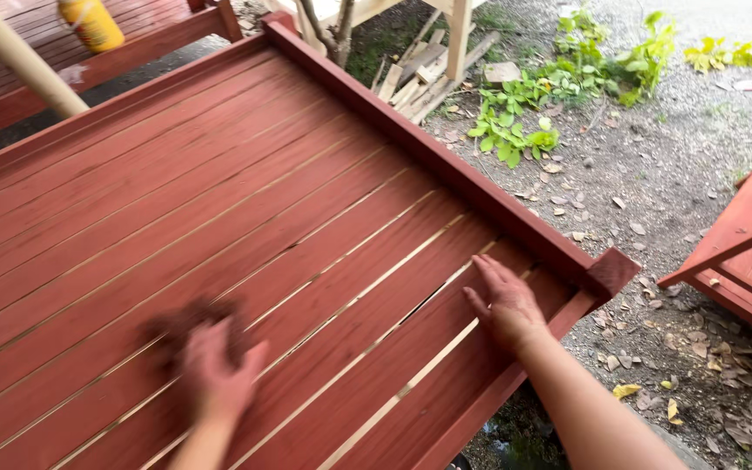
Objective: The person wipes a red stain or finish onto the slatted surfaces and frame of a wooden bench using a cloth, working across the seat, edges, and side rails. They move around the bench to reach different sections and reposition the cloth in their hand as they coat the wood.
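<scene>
While the right hand (506,300) lies flat, fingers spread, on the red slatted wooden frame (306,200) near its corner post, the blurred left hand (215,370) presses a dark rag (189,326) to the slats, grip unclear.

Raised rim (446,165) beyond open slats (219,218)

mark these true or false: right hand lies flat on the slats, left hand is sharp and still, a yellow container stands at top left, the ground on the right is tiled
1. The right hand lies flat on the red slatted panel. True.
2. The left hand is sharp and still. False: it is motion-blurred, over a dark blurred thing on the slats.
3. A yellow container stands at top left. True.
4. The ground on the right is tiled. False: it is gravel with dry leaves and green plants.
</scene>
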